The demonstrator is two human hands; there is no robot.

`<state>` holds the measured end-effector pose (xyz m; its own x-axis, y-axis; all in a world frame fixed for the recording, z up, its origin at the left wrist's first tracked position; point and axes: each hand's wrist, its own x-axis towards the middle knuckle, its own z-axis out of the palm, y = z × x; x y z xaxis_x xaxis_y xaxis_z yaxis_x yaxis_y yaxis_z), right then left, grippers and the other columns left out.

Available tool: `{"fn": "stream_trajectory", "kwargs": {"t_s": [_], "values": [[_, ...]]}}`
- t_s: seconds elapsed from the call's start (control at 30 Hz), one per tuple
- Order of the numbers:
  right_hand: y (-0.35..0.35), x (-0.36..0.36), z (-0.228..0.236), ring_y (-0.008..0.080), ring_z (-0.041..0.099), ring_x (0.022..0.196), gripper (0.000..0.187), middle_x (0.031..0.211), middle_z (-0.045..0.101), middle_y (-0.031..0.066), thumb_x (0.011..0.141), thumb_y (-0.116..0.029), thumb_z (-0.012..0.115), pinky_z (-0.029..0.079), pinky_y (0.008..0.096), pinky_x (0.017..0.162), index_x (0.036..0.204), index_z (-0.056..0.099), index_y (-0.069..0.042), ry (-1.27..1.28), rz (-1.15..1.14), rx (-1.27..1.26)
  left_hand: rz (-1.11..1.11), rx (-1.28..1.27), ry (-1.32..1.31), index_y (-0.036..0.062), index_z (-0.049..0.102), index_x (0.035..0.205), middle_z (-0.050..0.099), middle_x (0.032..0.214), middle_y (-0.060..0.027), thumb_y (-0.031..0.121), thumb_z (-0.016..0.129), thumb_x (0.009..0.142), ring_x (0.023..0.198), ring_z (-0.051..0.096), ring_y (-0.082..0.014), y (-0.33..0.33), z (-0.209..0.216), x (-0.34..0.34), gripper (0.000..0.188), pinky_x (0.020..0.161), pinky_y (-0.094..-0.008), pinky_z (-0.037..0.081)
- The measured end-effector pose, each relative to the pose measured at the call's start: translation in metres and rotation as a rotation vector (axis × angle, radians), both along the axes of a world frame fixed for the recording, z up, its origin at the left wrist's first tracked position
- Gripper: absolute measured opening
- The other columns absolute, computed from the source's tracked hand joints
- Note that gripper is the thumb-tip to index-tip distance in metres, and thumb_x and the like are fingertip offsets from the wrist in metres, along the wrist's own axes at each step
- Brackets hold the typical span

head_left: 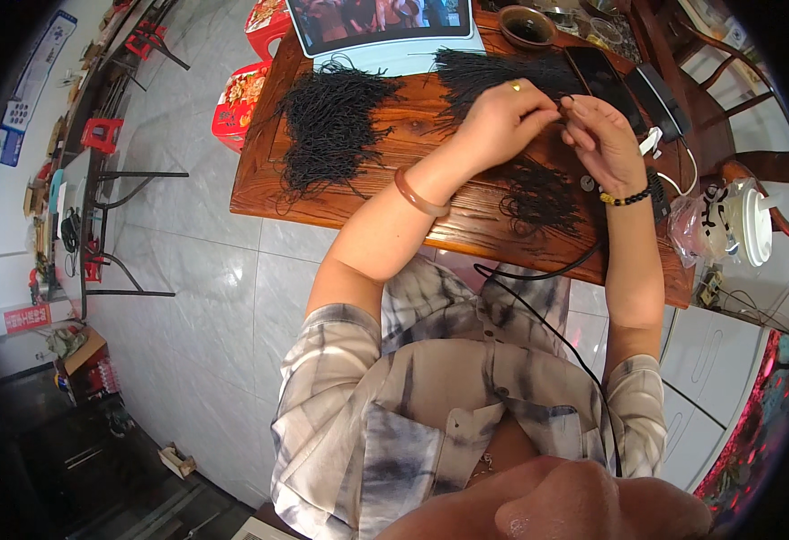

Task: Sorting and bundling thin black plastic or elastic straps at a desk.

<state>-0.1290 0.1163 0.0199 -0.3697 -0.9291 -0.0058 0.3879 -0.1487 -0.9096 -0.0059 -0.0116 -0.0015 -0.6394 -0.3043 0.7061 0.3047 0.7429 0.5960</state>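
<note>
My left hand, with a ring and a brown bangle at the wrist, is closed in a pinch above the wooden table. My right hand, wearing a dark beaded bracelet, meets it fingertip to fingertip, thumb and index pressed together. Whatever lies between the fingertips is too small to make out. Below the hands rests a small bunch of thin black cords. A larger heap of black cords covers the table's left part. Partly hidden behind my left hand, another bundle of black cords lies farther back.
A tablet stands at the back of the wooden table. A brown bowl, a dark phone and a lidded cup in plastic are to the right. A black cable crosses the front edge. Red boxes stand left.
</note>
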Motion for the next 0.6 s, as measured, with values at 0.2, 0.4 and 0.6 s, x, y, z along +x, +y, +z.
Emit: {"fn": "stream_trajectory", "kwargs": {"t_s": [0.2, 0.4, 0.6], "values": [[-0.01, -0.001, -0.003, 0.0154, 0.057, 0.064, 0.012, 0.076, 0.06, 0.0064, 0.077, -0.009, 0.062, 0.042, 0.023, 0.055, 0.087, 0.066, -0.004, 1.271, -0.371, -0.229, 0.048, -0.158, 0.015, 0.0049, 0.059, 0.081, 0.057, 0.075, -0.0092, 0.01, 0.062, 0.076, 0.069, 0.056, -0.0276, -0.001, -0.002, 0.002, 0.007, 0.06, -0.0331, 0.045], [-0.004, 0.001, -0.003, 0.0173, 0.056, 0.062, 0.008, 0.071, 0.057, 0.0029, 0.069, -0.009, 0.067, 0.043, 0.0265, 0.056, 0.075, 0.062, -0.005, 1.532, -0.31, 0.056, 0.182, -0.495, -0.108, 0.0096, 0.059, 0.077, 0.056, 0.073, -0.006, 0.011, 0.064, 0.072, 0.064, 0.056, -0.0257, -0.002, -0.006, 0.002, 0.007, 0.056, -0.0336, 0.043], [-0.004, 0.0, -0.003, 0.0104, 0.05, 0.06, 0.011, 0.067, 0.052, 0.0021, 0.066, 0.0, 0.066, 0.041, 0.022, 0.057, 0.075, 0.058, -0.001, 1.184, -0.278, 0.026, 0.058, -0.278, 0.093, 0.0069, 0.062, 0.075, 0.058, 0.07, -0.0068, 0.008, 0.066, 0.07, 0.063, 0.057, -0.0263, -0.001, -0.003, 0.0, 0.007, 0.056, -0.033, 0.045]]}}
